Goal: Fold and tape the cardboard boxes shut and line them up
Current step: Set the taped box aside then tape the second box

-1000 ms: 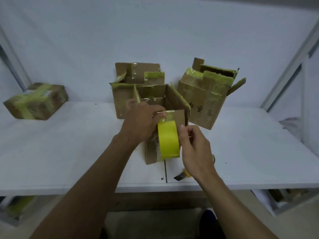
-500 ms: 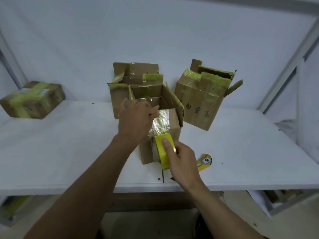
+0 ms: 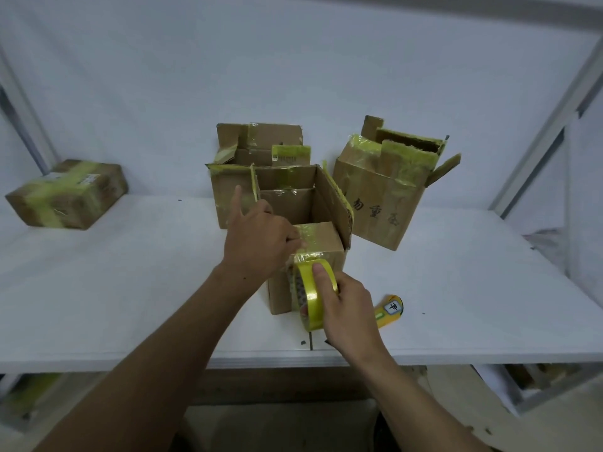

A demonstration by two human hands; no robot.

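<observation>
While the left hand (image 3: 261, 243) is pressing fingertips onto the taped flap of the open box (image 3: 329, 243) | right hand (image 3: 349, 308) is gripping the yellow tape roll (image 3: 310, 296) against its front | box is standing mid-table (image 3: 130, 288).

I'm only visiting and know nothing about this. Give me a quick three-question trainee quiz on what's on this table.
1. True or false: the right hand holds the yellow tape roll.
2. Which box is already taped shut? A the far-left box; B the handwritten one; C the nearest one.
3. Fill in: the yellow cutter lies to the ___ of the right hand.
Key: 1 true; 2 A; 3 right.
</observation>
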